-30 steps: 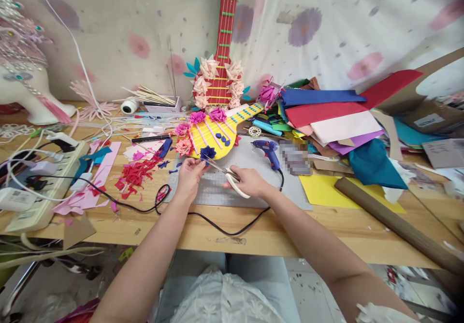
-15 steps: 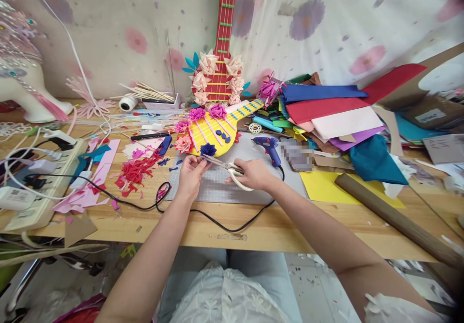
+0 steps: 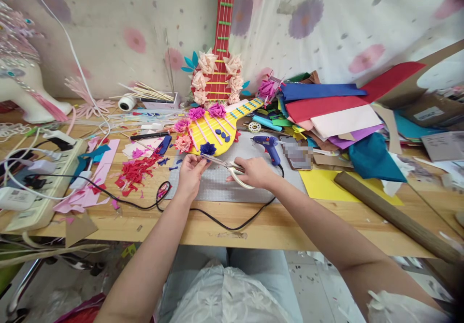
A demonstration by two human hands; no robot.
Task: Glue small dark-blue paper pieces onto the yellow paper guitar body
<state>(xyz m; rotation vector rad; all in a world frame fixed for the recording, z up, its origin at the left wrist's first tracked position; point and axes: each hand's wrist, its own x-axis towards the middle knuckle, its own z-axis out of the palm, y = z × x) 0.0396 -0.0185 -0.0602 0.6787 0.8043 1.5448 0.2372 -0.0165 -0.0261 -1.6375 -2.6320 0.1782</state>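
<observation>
The left hand (image 3: 191, 174) is pinching a small blue piece (image 3: 208, 161) over the grey mat (image 3: 217, 188); the right hand (image 3: 255, 172) is holding scissors (image 3: 227, 164) beside it, snips ideally keeping clear of the fingertips.

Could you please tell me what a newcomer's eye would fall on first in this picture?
Probably the red guitar, dressed with pale flowers, upright at the back of the table, then the yellow guitar lying before it. Nearer, the right hand holds scissors pointing toward the left hand. A heap of coloured sheets spreads to the right.
</observation>
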